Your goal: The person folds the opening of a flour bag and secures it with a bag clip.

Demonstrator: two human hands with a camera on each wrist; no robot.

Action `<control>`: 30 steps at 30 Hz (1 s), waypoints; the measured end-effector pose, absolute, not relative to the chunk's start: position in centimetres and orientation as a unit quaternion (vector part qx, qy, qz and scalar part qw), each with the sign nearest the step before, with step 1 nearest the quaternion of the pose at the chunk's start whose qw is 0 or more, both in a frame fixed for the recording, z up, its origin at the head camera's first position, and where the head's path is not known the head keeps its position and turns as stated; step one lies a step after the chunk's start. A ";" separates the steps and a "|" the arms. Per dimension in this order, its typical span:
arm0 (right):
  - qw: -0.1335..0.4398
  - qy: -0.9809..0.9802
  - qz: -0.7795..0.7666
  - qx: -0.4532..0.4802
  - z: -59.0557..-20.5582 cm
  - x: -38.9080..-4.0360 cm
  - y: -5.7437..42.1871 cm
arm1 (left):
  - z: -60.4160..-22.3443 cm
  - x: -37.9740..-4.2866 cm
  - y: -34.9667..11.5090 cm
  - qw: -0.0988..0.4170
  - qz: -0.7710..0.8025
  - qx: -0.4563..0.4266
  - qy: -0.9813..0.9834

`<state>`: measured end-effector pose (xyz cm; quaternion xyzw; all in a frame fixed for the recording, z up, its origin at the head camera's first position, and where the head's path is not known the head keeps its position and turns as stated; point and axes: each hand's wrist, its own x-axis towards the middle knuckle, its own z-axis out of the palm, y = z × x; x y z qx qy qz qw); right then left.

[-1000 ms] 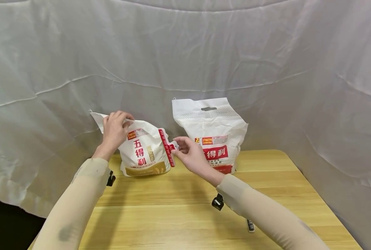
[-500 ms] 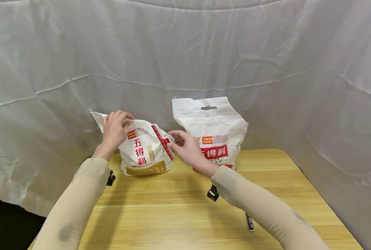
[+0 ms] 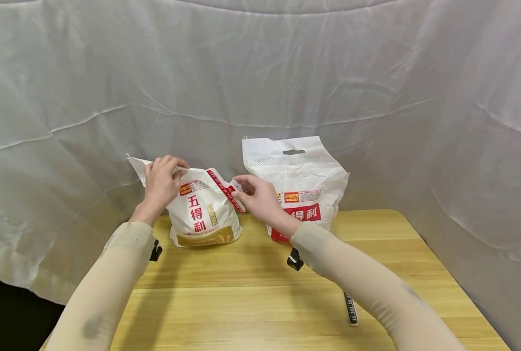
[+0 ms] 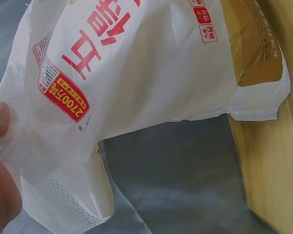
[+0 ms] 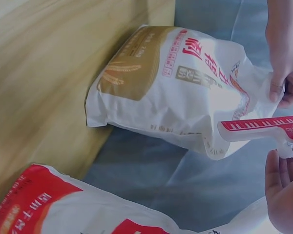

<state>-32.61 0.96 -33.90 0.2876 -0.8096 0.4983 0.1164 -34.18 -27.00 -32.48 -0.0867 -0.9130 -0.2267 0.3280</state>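
A white flour bag with red lettering and a gold band sits at the left of the table. My left hand grips its folded-over top; in the left wrist view the thumb presses on the white plastic. Between the thumb and fingers of my right hand is a red-and-white bag clip. The clip slants across the bag's right upper side in the head view. From the right wrist, the clip's long bar shows in front of the bag's upper part, with the right hand at its handle.
A second white flour bag with a red label and a handle slot stands upright behind my right hand. A dark-and-white strip lies on the wooden table, partly under my right sleeve. Grey cloth hangs behind and beside the table.
My right hand has moved left and up with the bag clip, which now slants more and overlaps more of the left bag. The left hand has kept its place on the bag.
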 end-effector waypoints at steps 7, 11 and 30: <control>0.114 -0.813 0.486 0.299 -33.0 -33.4 0.2 | -32.6 -34.3 -27.1 0.328 -0.227 -0.085 -0.913; 0.108 -0.820 0.473 0.304 -32.4 -33.8 -0.3 | -32.7 -34.4 -27.2 0.329 -0.228 -0.085 -0.912; 0.135 -0.839 0.429 0.306 -30.0 -36.1 -2.7 | -32.6 -34.2 -27.3 0.334 -0.225 -0.090 -0.911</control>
